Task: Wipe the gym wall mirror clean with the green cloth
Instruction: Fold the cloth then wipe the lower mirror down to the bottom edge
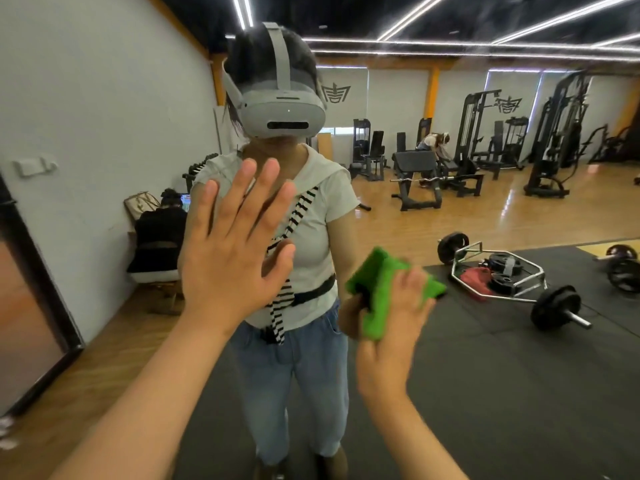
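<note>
The right hand [391,327] is raised from the lower right, forearm sloping up, its back turned to the camera. Its grip is released rather than clenched: nearly straight, motion-blurred fingers press the green cloth [377,282] flat against the mirror [485,393]; the thumb is hidden by the cloth. The cloth is bunched, its long axis roughly upright, with one corner pointing up above the grip and another pointing right of the fingertips. Left of the grip and higher, the left hand [228,258] is laid open on the glass, fingers spread and pointing up. Beyond the grip, a grey headset [282,112], a loaded trap bar [498,282] and weight machines [478,133] are reflected.
</note>
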Tool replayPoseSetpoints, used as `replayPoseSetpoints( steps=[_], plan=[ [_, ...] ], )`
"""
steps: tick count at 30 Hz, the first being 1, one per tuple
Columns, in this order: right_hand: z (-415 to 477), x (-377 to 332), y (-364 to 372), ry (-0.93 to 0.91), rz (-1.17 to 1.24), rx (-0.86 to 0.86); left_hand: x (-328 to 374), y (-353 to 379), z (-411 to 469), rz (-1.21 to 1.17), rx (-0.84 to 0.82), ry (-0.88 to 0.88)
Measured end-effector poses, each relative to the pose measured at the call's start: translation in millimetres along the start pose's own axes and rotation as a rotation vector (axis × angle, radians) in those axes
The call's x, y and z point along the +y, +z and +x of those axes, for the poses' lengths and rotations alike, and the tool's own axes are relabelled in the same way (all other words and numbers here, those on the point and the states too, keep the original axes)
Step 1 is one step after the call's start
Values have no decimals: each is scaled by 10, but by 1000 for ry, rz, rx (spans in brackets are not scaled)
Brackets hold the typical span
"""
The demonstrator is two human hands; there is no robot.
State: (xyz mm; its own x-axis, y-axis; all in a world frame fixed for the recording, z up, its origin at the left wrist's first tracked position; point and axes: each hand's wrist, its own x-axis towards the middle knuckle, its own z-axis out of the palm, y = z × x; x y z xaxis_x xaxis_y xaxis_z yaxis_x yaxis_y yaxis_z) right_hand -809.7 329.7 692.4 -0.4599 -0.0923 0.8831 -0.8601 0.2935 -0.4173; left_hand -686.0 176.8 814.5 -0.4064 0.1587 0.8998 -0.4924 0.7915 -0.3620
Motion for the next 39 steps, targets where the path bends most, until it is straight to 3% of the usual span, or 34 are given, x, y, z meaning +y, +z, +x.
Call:
replayPoseSetpoints(
  steps=[3, 5, 8, 12, 14, 17, 19, 20, 25, 27, 29, 31, 33, 35, 39],
  plan=[
    [-306, 75, 92, -575, -157, -243, -7, -6, -1, -8, -3, 4],
    [-236, 380, -28, -745, -216, -269, -15, -6, 0, -2, 1, 5],
    [25, 785, -335, -616, -248, -188, -7, 2, -5, 2, 4, 8],
    [161, 710, -403, 24, -91, 12, 0, 6, -8, 0, 2, 0],
    [26, 368, -182, 145, -64, 29, 2, 0, -6, -5, 8, 1],
    [-226, 182, -20, -152, -51, -173, -5, -7, 3, -13, 19, 6],
    [-122, 432, -162, -355, -105, -196, -2, -5, 4, -9, 12, 4],
    [-30, 559, -256, -364, -121, -177, 0, -3, 2, -4, 8, 4],
    [392, 446, -349, 120, 42, 99, -6, 0, -2, 5, 5, 4],
    [366, 136, -179, 172, 48, 95, 2, -5, 0, 7, 1, 3],
    [220, -86, -34, -16, -4, -39, 2, -6, -2, 6, -7, 4],
    [65, -42, -4, -347, -38, -192, -7, -8, -8, 11, -13, 11],
    [120, 180, -122, -534, -87, -229, -15, -6, -13, 11, -6, 13],
    [290, 314, -258, -488, -93, -175, -9, 2, -7, -2, 13, 12],
    [553, -20, -265, -60, 76, 27, -8, 15, -10, -26, 17, 15]
  ],
)
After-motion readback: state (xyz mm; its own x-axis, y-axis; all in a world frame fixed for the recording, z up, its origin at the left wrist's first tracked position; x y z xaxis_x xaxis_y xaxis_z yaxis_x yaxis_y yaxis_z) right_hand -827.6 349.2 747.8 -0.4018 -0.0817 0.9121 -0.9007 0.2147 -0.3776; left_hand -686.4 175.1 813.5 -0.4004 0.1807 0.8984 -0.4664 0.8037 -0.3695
